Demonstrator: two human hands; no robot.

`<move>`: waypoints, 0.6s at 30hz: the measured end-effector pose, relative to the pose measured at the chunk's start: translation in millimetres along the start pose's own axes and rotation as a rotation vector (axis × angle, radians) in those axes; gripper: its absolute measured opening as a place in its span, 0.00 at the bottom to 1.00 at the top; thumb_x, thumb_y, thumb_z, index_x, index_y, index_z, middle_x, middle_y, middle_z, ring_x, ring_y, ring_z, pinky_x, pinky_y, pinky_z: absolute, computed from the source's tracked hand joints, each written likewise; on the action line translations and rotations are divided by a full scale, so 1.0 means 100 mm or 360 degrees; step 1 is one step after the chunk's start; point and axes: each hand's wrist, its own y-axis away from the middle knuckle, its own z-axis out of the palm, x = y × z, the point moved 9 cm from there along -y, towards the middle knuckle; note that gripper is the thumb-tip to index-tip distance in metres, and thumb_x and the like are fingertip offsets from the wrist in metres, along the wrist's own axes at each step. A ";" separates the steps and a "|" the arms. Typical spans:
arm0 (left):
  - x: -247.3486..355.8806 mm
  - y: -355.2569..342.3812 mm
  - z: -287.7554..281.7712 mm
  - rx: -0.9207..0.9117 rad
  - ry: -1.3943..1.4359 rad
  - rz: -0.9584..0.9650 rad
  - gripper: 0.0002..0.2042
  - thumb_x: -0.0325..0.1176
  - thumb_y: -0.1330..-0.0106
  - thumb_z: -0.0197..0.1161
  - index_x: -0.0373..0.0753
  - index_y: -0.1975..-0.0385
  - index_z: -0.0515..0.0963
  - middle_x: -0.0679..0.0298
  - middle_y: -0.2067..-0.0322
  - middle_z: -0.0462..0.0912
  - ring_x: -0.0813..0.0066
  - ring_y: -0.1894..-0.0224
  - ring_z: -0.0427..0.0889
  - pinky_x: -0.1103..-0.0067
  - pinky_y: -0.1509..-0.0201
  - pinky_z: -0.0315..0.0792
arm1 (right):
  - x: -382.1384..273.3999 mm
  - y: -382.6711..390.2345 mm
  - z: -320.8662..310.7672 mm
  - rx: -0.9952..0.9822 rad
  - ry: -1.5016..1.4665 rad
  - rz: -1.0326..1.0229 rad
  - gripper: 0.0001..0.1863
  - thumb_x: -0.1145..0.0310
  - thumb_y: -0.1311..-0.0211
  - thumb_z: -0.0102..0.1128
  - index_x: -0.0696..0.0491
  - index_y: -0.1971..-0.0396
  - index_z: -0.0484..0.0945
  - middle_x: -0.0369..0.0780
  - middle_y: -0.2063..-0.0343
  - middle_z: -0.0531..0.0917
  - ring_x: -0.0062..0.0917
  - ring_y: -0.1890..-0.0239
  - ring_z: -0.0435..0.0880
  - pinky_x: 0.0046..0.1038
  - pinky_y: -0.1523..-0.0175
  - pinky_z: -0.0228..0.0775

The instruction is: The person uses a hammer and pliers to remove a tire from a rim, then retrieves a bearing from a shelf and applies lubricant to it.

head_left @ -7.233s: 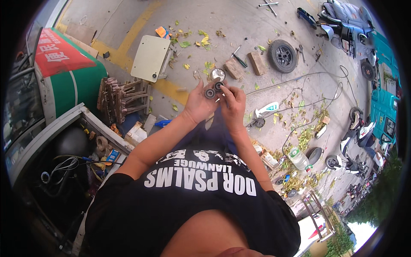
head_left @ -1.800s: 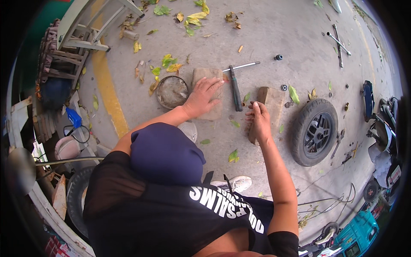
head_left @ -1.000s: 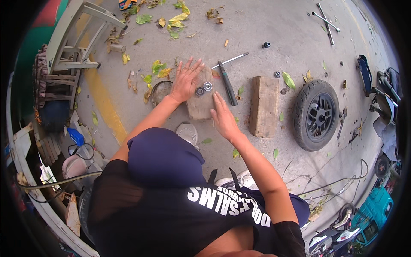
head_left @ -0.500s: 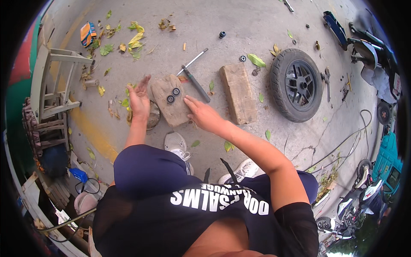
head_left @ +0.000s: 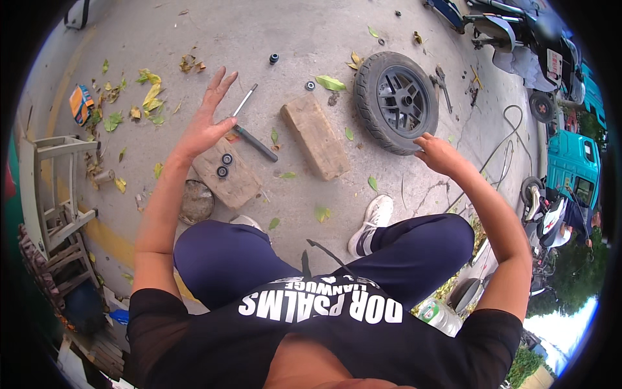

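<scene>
My left hand (head_left: pixel 206 126) is raised with fingers spread, holding nothing, above a worn wooden block (head_left: pixel 241 188). Two small round bearings (head_left: pixel 223 172) lie side by side on that block. Beyond the block is a dark bar-like handle (head_left: pixel 260 144) with a bright metal rod (head_left: pixel 246 98) near it; my left hand partly hides where they meet. My right hand (head_left: pixel 440 155) is at the near edge of a spoked wheel with a black tire (head_left: pixel 407 100), which lies flat on the ground. Its fingers are loosely extended and overlap the tire's edge; contact is unclear.
A second wooden block (head_left: pixel 316 137) lies between the first block and the wheel. A round metal piece (head_left: pixel 196 201) sits by my left knee. A ring (head_left: pixel 310 85) and a dark cylindrical part (head_left: pixel 274 58) lie farther off. A wooden stool frame (head_left: pixel 55 194) stands left; parked vehicles (head_left: pixel 573 162) line the right.
My hands have moved apart. The right has left the block with the bearings and gone rightward to the wheel; the left has lifted and spread. My view has swung right.
</scene>
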 end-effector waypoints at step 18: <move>0.53 -0.78 0.84 -0.0469 -0.1636 -0.0595 0.14 0.46 0.44 0.68 0.42 0.66 0.82 0.62 0.35 0.66 0.54 0.26 0.44 0.51 0.27 0.35 | 0.69 -0.77 1.24 0.0678 -0.0362 -0.0323 0.45 0.57 0.59 0.75 0.61 0.40 0.66 0.43 0.52 0.73 0.37 0.46 0.70 0.36 0.46 0.64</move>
